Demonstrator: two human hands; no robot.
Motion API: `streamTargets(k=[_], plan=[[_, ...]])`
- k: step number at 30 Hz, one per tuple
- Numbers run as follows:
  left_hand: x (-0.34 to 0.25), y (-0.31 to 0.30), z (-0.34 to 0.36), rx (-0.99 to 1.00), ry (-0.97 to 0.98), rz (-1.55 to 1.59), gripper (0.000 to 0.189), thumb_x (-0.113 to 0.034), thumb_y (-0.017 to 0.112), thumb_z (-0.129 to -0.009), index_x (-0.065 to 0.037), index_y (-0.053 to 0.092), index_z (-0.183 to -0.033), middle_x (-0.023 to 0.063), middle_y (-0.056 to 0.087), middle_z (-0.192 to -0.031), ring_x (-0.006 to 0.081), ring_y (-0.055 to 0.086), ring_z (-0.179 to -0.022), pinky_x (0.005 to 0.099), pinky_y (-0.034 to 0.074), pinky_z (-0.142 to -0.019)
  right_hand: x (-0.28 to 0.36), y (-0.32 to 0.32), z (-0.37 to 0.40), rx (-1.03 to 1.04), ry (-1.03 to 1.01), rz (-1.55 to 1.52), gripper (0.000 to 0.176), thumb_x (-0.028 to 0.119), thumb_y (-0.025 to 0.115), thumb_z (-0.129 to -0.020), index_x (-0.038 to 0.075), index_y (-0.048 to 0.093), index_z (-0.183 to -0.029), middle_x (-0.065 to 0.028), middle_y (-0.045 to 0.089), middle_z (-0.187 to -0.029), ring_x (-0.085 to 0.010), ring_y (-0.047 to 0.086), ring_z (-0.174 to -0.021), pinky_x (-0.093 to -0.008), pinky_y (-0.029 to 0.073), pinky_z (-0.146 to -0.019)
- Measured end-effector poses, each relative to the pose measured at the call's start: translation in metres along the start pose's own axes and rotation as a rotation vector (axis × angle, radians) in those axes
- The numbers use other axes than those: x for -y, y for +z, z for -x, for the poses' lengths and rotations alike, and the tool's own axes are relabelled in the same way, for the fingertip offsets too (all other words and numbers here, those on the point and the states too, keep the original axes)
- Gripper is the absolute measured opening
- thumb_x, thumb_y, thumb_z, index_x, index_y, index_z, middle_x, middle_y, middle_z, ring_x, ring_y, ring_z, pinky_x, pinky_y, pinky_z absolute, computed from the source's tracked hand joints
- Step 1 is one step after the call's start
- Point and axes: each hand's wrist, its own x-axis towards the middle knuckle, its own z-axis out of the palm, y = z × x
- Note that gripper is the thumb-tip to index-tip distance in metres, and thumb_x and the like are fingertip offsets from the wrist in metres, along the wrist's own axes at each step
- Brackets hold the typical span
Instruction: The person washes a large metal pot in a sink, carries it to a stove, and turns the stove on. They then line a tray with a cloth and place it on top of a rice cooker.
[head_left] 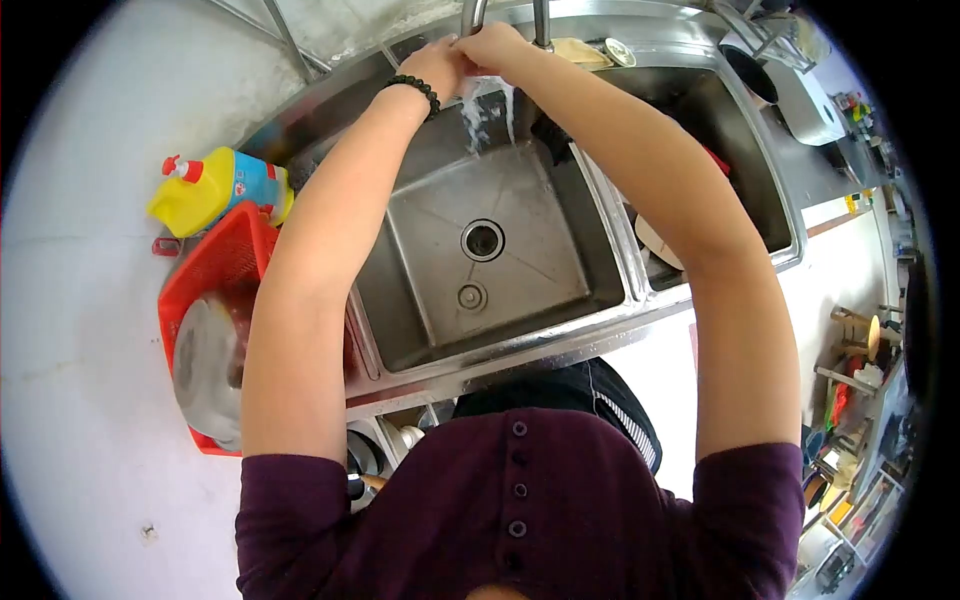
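My left hand [437, 66], with a dark beaded bracelet [417, 91] at its wrist, meets my right hand [492, 48] beneath the metal faucet [473, 16] at the back of the sink. The two hands touch and overlap. Their fingers are mostly hidden, so I cannot see whether anything lies between them. Running water [474, 115] falls from the hands into the left basin of the steel sink [420, 240]. A round drain [483, 240] shows in the basin floor.
Left of the sink stand a yellow detergent jug [205, 195] with a red pump and a red plastic basket [190, 290] holding a metal bowl-like item [205, 355]. The right basin [765, 190] holds partly hidden things. A dark pot [748, 75] sits at the back right.
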Motion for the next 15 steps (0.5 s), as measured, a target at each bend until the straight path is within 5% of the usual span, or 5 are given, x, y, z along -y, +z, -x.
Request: streamTargets(k=[2, 4, 9, 14, 15], plan=[[0.005, 0.009, 0.000, 0.146, -0.060, -0.020, 0.041, -0.013, 0.059, -0.072, -0.008, 0.048, -0.111, 0.0140, 0.043, -0.121, 0.0277, 0.046, -0.107, 0.0360, 0.041, -0.087, -0.006, -0.001, -0.011, 0.003, -0.010, -0.007, 0.024, 0.016, 0.059, -0.073, -0.007, 0.058, -0.082, -0.0128, 0.059, -0.077, -0.0179, 0.061, -0.067, -0.0255, 0.053, -0.060], [0.014, 0.023, 0.000, -0.045, 0.003, -0.094, 0.039, -0.014, 0.055, -0.074, -0.008, 0.048, -0.112, 0.0150, 0.040, -0.124, 0.0278, 0.045, -0.108, 0.0361, 0.040, -0.088, -0.014, 0.000, -0.023, 0.013, -0.047, -0.059, 0.023, 0.014, 0.060, -0.072, -0.007, 0.058, -0.083, -0.0120, 0.059, -0.079, -0.0180, 0.061, -0.067, -0.0256, 0.052, -0.059], [0.017, 0.015, 0.004, 0.040, -0.036, -0.143, 0.035, -0.018, 0.055, -0.075, -0.007, 0.052, -0.108, 0.0155, 0.041, -0.124, 0.0270, 0.046, -0.107, 0.0364, 0.040, -0.089, 0.039, 0.007, 0.029, -0.031, 0.049, 0.389, 0.037, 0.030, 0.053, -0.079, -0.004, 0.057, -0.092, -0.0147, 0.061, -0.082, -0.0226, 0.060, -0.071, -0.0292, 0.048, -0.063], [0.006, -0.016, 0.030, 0.194, -0.131, -0.217, 0.036, -0.023, 0.059, -0.072, -0.005, 0.055, -0.104, 0.0151, 0.047, -0.117, 0.0258, 0.050, -0.104, 0.0363, 0.042, -0.085, 0.053, 0.001, 0.039, 0.103, 0.239, -0.119, 0.034, 0.034, 0.050, -0.081, 0.001, 0.059, -0.078, -0.0092, 0.054, -0.063, -0.0196, 0.053, -0.056, -0.0322, 0.041, -0.050], [0.003, -0.022, 0.036, 0.332, -0.218, -0.234, 0.036, -0.024, 0.061, -0.072, -0.007, 0.055, -0.103, 0.0137, 0.050, -0.111, 0.0266, 0.051, -0.101, 0.0366, 0.043, -0.083, 0.051, -0.003, 0.039, 0.281, 0.259, -0.236, 0.032, 0.032, 0.050, -0.081, 0.002, 0.058, -0.076, -0.0083, 0.051, -0.061, -0.0174, 0.051, -0.055, -0.0316, 0.038, -0.050]])
